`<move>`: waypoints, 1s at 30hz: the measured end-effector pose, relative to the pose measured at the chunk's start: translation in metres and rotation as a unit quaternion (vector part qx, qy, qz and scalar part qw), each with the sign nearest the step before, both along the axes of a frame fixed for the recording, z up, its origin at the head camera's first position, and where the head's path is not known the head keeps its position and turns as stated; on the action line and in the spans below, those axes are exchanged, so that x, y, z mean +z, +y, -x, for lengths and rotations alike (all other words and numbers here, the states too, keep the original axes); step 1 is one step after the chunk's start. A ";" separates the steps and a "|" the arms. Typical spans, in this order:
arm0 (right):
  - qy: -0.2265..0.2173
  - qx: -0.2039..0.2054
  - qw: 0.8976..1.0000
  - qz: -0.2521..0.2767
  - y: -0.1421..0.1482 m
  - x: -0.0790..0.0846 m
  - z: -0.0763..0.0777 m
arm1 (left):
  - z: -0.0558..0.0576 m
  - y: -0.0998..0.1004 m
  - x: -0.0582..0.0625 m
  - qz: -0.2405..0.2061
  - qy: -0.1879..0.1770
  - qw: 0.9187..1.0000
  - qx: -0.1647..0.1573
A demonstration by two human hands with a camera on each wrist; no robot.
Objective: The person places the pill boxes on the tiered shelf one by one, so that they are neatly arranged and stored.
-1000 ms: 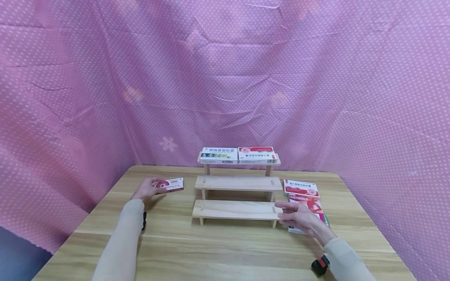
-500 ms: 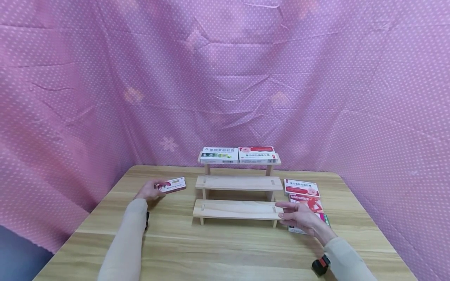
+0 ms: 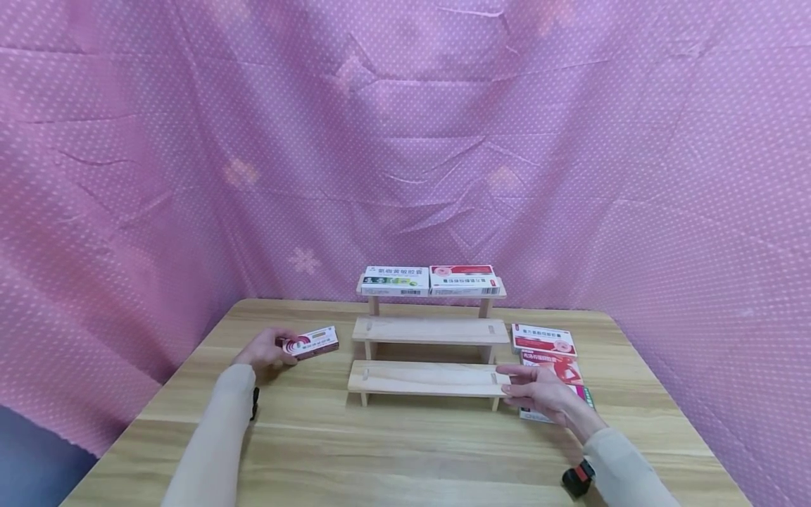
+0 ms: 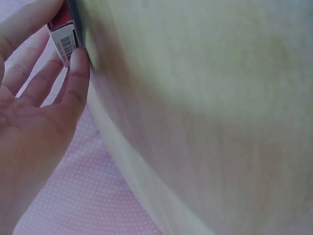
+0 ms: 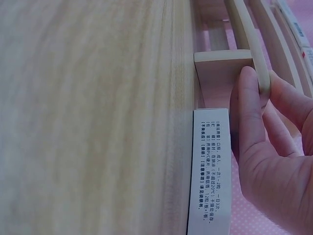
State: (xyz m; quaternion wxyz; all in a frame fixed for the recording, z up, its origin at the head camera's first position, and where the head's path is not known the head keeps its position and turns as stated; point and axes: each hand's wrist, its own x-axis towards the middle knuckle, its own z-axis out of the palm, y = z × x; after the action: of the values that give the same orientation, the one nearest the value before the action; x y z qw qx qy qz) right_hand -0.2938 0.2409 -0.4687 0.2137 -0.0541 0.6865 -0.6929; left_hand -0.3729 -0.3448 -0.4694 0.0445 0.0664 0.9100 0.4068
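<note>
Left arm (image 3: 212,436) extended toward far-left corner of desk (image 3: 380,454); left hand (image 3: 267,350) pinching red-white box (image 3: 318,343). Right hand (image 3: 545,393) pinching right end of lowest shelf (image 3: 421,378).

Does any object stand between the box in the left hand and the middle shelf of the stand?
Nothing visible does: in the head view, only tabletop shows between the box, held by the left hand, and the middle shelf. The right hand grips the right end of the bottom shelf, outside that path.
</note>
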 end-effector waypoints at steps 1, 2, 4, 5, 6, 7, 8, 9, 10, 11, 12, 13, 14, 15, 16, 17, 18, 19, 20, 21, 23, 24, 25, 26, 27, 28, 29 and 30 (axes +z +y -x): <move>0.000 -0.001 1.000 0.002 0.000 0.000 0.000 | -0.002 0.000 0.001 -0.009 -0.004 1.000 0.000; 0.000 -0.001 1.000 0.004 0.000 -0.001 0.000 | -0.003 0.000 0.002 -0.015 -0.006 1.000 0.001; 0.000 0.000 1.000 0.009 0.000 -0.001 0.000 | -0.006 0.000 0.004 -0.023 -0.011 1.000 0.000; -0.001 0.001 1.000 0.010 0.000 -0.001 0.000 | -0.007 -0.001 0.006 -0.027 -0.015 1.000 0.003; -0.002 0.002 1.000 0.012 0.000 -0.001 0.000 | -0.008 -0.001 0.007 -0.028 -0.016 0.999 0.007; -0.003 0.001 1.000 0.013 0.000 -0.002 0.000 | -0.008 -0.001 0.008 -0.028 -0.017 0.999 0.006; -0.003 0.002 1.000 0.014 0.000 -0.002 0.000 | -0.009 -0.001 0.010 -0.024 -0.016 1.000 0.005; -0.004 0.001 1.000 0.014 0.000 -0.002 0.000 | -0.010 -0.002 0.011 -0.019 -0.013 1.000 0.000; -0.005 0.000 1.000 0.013 -0.001 -0.002 -0.001 | -0.011 -0.002 0.014 -0.016 -0.009 1.000 -0.003; -0.005 -0.001 1.000 0.012 -0.001 -0.002 0.000 | -0.012 -0.002 0.016 -0.014 -0.006 1.000 -0.007; -0.007 -0.002 1.000 0.011 -0.001 -0.002 0.000 | -0.013 -0.002 0.019 -0.015 -0.006 1.000 -0.010; -0.008 -0.003 1.000 0.010 -0.001 -0.002 0.000 | -0.015 -0.001 0.023 -0.018 -0.004 1.000 -0.017; -0.008 -0.004 1.000 0.010 -0.001 -0.002 0.000 | -0.018 -0.001 0.027 -0.023 -0.001 0.999 -0.023; -0.010 -0.005 1.000 0.010 -0.001 -0.002 0.000 | -0.020 -0.001 0.031 -0.032 -0.001 0.999 -0.031; -0.011 -0.006 1.000 0.009 -0.001 -0.002 0.000 | -0.022 0.000 0.035 -0.038 -0.004 0.999 -0.030; -0.011 -0.006 1.000 0.008 -0.001 -0.002 0.000 | -0.024 0.001 0.039 -0.042 -0.004 0.999 -0.033; -0.013 -0.008 1.000 0.008 -0.001 -0.002 0.000 | -0.026 0.002 0.042 -0.046 -0.003 0.998 -0.038; -0.013 -0.008 1.000 0.008 -0.001 -0.001 0.000 | -0.027 0.002 0.046 -0.046 0.003 0.998 -0.046; -0.013 -0.008 1.000 0.007 -0.001 -0.001 0.000 | -0.027 0.003 0.049 -0.043 0.007 0.998 -0.051; -0.013 -0.008 1.000 0.006 -0.001 0.000 0.000 | -0.027 0.004 0.052 -0.038 0.012 0.997 -0.059; -0.011 -0.009 1.000 0.005 -0.001 0.001 0.000 | -0.027 0.007 0.057 -0.028 0.022 0.997 -0.067; -0.010 -0.008 1.000 0.006 -0.001 0.001 0.000 | -0.028 0.009 0.059 -0.024 0.025 0.997 -0.070; -0.009 -0.006 1.000 0.006 -0.001 0.001 -0.001 | -0.028 0.010 0.062 -0.017 0.029 0.997 -0.073; -0.009 -0.006 1.000 0.006 -0.001 0.001 0.000 | -0.029 0.012 0.065 -0.011 0.031 0.997 -0.077; -0.009 -0.006 1.000 0.006 0.000 0.001 0.000 | -0.030 0.014 0.067 -0.005 0.031 0.996 -0.080; -0.010 -0.006 1.000 0.006 0.000 0.001 0.000 | -0.031 0.016 0.069 0.000 0.031 0.997 -0.077; -0.012 -0.006 1.000 0.006 0.000 0.001 0.000 | -0.032 0.018 0.071 0.005 0.031 0.996 -0.080; -0.014 -0.007 1.000 0.006 0.000 0.001 0.000 | -0.032 0.020 0.073 0.008 0.032 0.996 -0.080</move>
State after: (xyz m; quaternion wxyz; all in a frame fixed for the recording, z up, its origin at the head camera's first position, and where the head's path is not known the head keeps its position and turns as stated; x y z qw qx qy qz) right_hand -0.2935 0.2408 -0.4680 0.2178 -0.0408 0.6795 -0.6995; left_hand -0.3405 -0.3247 -0.3961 0.0486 0.1515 0.9059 0.3924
